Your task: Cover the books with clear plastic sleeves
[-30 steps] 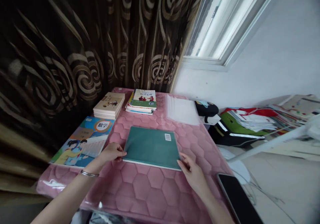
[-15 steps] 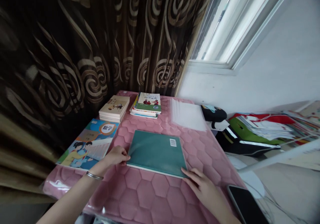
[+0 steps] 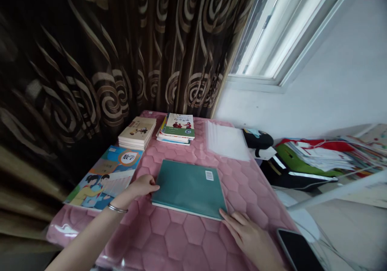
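A teal-green book [image 3: 187, 188] lies flat in the middle of the table, a white barcode label near its top right corner. My left hand [image 3: 144, 185], with a bracelet on the wrist, has its fingers curled and pinches the book's left edge. At the lower right corner, my right hand [image 3: 244, 230] grips the book between thumb and fingers; the fingers' undersides are hidden. Left of the left hand lies a blue mathematics textbook [image 3: 104, 178] with cartoon children on its cover.
Behind are a stack of beige books [image 3: 137, 132] and a stack of colourful books [image 3: 178, 128]. Clear plastic sheets [image 3: 226, 140] lie at the back right. A phone [image 3: 299, 249] rests by the right edge of the pink padded tabletop [image 3: 187, 238]. Papers and a black bag [image 3: 287, 176] sit beyond.
The view has shifted slightly. Both hands stay at the book's left edge and lower right corner, and the book lies in nearly the same place.
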{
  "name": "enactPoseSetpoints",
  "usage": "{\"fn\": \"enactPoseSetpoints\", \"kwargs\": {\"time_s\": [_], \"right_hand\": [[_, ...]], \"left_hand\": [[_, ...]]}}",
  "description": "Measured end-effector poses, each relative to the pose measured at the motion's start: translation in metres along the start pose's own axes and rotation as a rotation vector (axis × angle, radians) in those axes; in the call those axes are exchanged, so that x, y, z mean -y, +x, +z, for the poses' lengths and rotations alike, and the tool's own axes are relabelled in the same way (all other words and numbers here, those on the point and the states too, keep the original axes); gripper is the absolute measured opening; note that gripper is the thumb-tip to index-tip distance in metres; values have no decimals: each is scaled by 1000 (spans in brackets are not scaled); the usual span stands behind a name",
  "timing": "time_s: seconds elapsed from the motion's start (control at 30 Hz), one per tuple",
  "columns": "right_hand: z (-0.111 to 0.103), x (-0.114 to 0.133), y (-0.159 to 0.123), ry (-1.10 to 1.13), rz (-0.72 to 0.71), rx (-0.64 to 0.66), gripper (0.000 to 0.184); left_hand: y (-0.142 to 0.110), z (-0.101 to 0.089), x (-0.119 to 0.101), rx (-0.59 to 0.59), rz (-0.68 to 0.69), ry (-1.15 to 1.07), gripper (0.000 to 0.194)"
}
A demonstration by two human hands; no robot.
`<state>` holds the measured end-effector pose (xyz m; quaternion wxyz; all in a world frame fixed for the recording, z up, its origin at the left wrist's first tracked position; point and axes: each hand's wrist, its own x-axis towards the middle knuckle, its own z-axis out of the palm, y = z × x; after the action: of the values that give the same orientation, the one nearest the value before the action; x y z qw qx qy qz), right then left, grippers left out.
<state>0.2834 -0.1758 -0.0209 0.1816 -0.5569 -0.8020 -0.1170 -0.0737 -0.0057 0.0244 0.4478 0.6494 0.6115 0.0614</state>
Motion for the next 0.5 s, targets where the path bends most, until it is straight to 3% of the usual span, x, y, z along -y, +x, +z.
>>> {"fn": "enactPoseSetpoints", "kwargs": {"time_s": [0.17, 0.33, 0.5], "right_hand": [[1, -1, 2, 155, 84, 37, 37], [-3, 0, 6, 237, 121, 64, 36], [-8, 2, 8, 291, 156, 46, 35]], "left_hand": [[20, -4, -5, -154, 74, 179, 17], [43, -12, -11, -424, 162, 211, 20], [58, 3, -7, -598, 172, 194, 24]]}}
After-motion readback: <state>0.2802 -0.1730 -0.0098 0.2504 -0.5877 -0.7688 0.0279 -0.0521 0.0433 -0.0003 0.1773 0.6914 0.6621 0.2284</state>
